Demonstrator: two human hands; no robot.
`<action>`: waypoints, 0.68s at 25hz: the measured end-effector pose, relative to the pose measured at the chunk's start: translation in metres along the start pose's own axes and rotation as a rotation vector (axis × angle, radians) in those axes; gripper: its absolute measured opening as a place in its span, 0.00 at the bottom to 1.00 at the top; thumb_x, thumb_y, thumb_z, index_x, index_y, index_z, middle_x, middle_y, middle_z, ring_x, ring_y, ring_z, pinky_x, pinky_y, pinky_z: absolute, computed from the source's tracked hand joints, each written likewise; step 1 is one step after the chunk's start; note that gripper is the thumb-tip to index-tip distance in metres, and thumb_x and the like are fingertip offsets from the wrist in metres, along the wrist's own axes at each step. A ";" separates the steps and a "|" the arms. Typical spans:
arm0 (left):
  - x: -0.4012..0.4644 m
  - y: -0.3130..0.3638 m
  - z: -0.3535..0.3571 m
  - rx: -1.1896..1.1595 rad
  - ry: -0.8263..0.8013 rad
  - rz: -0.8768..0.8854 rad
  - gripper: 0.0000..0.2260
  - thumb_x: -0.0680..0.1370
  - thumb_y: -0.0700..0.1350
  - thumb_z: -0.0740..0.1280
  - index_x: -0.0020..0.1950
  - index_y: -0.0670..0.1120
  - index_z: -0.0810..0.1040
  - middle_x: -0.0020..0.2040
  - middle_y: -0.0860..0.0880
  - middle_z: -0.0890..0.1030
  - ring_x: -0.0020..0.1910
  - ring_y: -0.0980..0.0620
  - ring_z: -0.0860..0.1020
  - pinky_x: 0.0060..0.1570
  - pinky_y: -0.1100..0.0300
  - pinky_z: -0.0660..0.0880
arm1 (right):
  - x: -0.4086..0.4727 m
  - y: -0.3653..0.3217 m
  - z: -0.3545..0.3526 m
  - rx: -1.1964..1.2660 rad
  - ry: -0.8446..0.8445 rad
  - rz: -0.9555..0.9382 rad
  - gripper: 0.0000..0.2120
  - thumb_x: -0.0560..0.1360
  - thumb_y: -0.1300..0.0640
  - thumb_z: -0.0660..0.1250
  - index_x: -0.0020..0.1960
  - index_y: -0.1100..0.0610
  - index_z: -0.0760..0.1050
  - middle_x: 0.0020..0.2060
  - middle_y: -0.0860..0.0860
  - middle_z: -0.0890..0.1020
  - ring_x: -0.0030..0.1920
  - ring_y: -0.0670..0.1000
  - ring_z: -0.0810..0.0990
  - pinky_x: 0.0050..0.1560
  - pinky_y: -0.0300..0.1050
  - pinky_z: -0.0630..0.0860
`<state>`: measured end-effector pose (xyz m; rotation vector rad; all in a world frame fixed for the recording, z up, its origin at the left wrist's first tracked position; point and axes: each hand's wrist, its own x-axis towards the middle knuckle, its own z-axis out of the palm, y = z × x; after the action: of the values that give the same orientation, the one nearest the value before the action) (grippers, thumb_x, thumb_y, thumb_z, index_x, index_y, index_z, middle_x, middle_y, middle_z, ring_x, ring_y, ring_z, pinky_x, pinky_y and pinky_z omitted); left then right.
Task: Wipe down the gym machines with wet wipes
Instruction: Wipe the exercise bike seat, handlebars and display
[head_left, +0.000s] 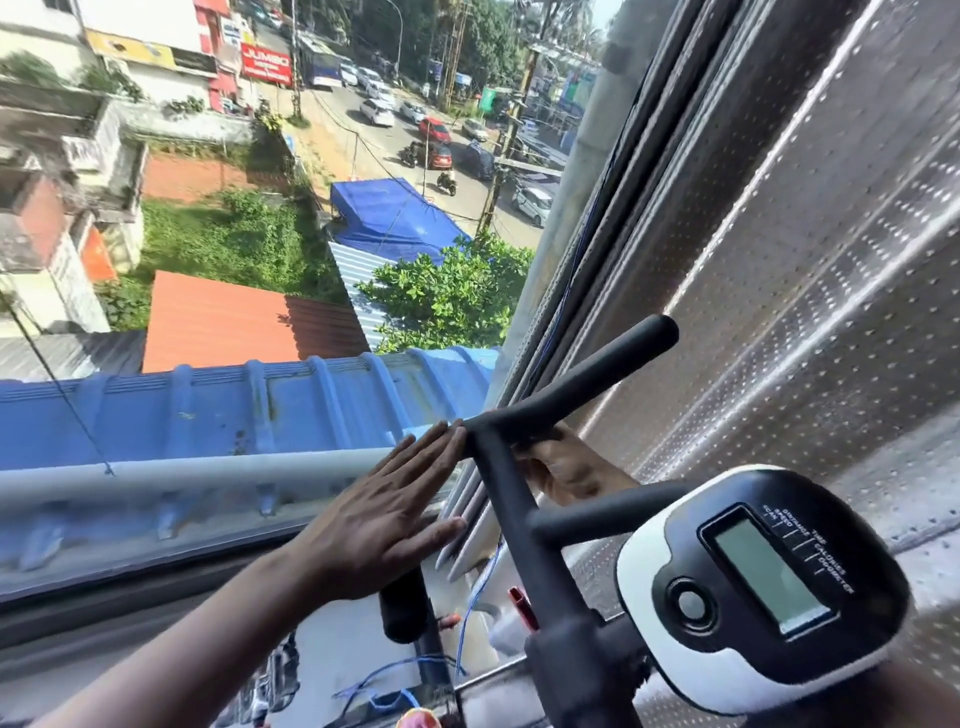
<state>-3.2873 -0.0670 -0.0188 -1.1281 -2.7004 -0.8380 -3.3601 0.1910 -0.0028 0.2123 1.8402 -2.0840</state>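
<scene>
A black foam-covered handlebar (587, 374) of an exercise bike rises in front of a window. My left hand (384, 519) is flat, fingers straight and together, with the fingertips touching the bend of the bar. My right hand (576, 467) is behind the same bend, mostly hidden by the bar, and its fingers look curled round it from below. No wet wipe shows in either hand. The bike's black and white console (753, 582) with a grey screen sits at the lower right.
A large window pane (208, 530) is close behind the bar, with a street far below. A dotted metallic wall panel (810, 260) fills the right. The bar's second grip end (402, 608) points down left. A blue wire (475, 608) and a red clip (522, 605) hang near the stem.
</scene>
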 end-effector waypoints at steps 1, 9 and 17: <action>-0.006 0.000 0.001 -0.025 0.019 0.002 0.34 0.85 0.63 0.51 0.85 0.50 0.41 0.85 0.54 0.44 0.83 0.56 0.43 0.81 0.56 0.41 | 0.002 0.003 0.003 -0.005 -0.003 -0.001 0.15 0.77 0.80 0.59 0.58 0.69 0.77 0.41 0.53 0.87 0.42 0.49 0.86 0.41 0.40 0.82; -0.016 -0.012 0.005 -0.124 0.043 0.014 0.32 0.82 0.48 0.52 0.85 0.47 0.45 0.85 0.52 0.46 0.84 0.50 0.47 0.80 0.49 0.48 | 0.004 -0.004 -0.005 0.274 -0.102 -0.163 0.18 0.74 0.78 0.59 0.59 0.64 0.76 0.49 0.58 0.86 0.51 0.53 0.86 0.53 0.42 0.83; 0.020 -0.007 -0.005 0.008 -0.081 0.031 0.44 0.74 0.46 0.60 0.84 0.50 0.37 0.85 0.50 0.44 0.83 0.58 0.40 0.81 0.59 0.41 | 0.000 -0.015 -0.009 0.002 -0.144 -0.102 0.19 0.73 0.68 0.68 0.64 0.67 0.77 0.58 0.60 0.83 0.57 0.56 0.82 0.56 0.45 0.82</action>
<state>-3.3067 -0.0609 -0.0116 -1.2249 -2.7402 -0.7933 -3.3662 0.2014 0.0096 -0.0306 1.7975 -2.1087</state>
